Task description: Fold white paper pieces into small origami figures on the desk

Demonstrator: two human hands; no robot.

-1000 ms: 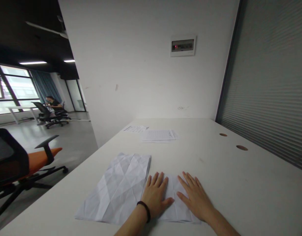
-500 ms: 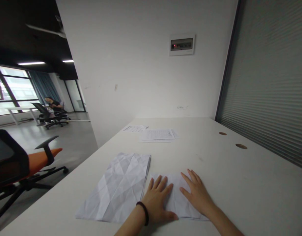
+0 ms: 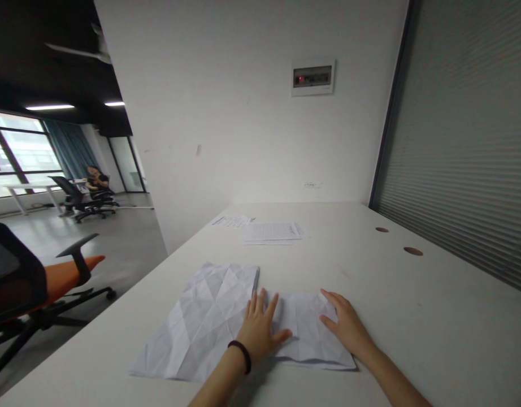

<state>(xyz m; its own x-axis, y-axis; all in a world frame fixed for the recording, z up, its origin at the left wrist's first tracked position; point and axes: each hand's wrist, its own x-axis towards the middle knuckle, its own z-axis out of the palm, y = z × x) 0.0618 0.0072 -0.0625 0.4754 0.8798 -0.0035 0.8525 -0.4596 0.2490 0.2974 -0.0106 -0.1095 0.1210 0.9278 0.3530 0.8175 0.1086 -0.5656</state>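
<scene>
A folded sheet of white paper lies flat on the table in front of me. My left hand, with a dark band at its wrist, rests on the left side of this sheet, fingers spread. At the sheet's right edge is my right hand, its thumb and fingers apart and touching the paper. To the left, close beside my left hand, lies a larger stack of creased white paper marked with a grid of fold lines.
Printed sheets lie farther back on the white table. Two round cable holes are at the right, near a glass partition with blinds. An orange office chair stands at the left. A person sits far off.
Both hands and the folded sheet have shifted slightly away from me. My left hand has moved left and my right hand a little right, showing more of the sheet between them.
</scene>
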